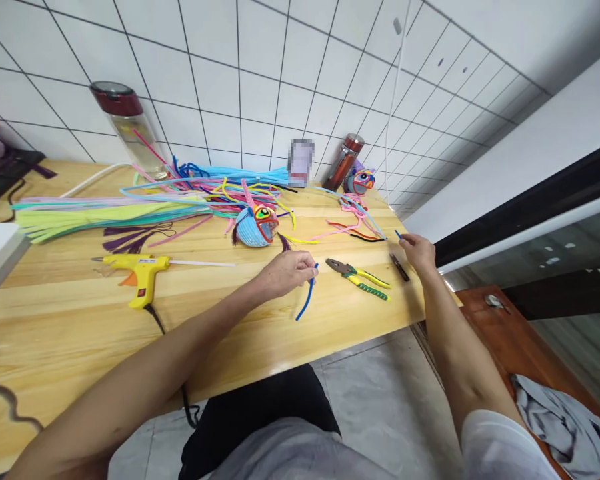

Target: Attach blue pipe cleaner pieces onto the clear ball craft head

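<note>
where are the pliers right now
In the head view, the pliers lie on the table, right of centre, between the left hand and right hand.

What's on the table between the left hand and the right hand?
In the head view, pliers and a small dark object lie between the left hand and the right hand.

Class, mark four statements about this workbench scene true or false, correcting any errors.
1. The left hand holds a short, thin blue strip. True.
2. The right hand grasps the metal pliers with yellow-and-green handles. False: the right hand holds a small blue piece; the pliers lie untouched.
3. A thin white stick protrudes from the yellow plastic glue gun. True.
4. The round light-blue craft figure sits right of the pliers. False: the figure sits left.
</note>
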A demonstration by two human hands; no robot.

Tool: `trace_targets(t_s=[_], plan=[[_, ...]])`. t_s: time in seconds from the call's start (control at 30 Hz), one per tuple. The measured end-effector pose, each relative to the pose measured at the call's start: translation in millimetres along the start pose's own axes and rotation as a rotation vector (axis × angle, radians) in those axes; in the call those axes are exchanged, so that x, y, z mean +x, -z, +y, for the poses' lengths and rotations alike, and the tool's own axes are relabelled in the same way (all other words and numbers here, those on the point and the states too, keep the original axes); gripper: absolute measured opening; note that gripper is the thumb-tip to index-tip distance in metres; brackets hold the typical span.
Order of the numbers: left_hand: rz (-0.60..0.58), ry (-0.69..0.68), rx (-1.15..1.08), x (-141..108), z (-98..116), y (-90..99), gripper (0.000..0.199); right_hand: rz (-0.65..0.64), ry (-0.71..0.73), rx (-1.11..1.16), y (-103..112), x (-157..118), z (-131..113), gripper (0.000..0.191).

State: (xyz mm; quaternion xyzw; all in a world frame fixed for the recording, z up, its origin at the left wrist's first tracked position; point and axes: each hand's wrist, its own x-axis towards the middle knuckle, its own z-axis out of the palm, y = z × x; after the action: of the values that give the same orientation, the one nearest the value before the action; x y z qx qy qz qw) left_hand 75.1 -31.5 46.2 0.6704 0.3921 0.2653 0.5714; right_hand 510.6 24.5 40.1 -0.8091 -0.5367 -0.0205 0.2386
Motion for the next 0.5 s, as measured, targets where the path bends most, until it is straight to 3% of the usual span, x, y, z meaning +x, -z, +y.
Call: trace_targets(t_s=[0.13, 0.23, 0.37, 0.5], plan=[[0.069, -0.008, -0.281, 4, 0, -0.4, 0.019, -0.039, 0.036, 0.094, -12, -23, -22, 0.047], [0.187, -0.027, -0.330, 2, 2, 1.1, 0.030, -0.245, 0.159, 0.475, -15, -70, -67, 0.047], [0.259, -0.017, -0.382, -2, 5, 0.2, 0.041, -0.551, 0.304, 0.722, -6, -143, -134, 0.043], [0.260, -0.048, -0.416, -4, 11, -3.2, 0.043, -0.608, 0.363, 0.805, -1, -180, -174, 0.032]])
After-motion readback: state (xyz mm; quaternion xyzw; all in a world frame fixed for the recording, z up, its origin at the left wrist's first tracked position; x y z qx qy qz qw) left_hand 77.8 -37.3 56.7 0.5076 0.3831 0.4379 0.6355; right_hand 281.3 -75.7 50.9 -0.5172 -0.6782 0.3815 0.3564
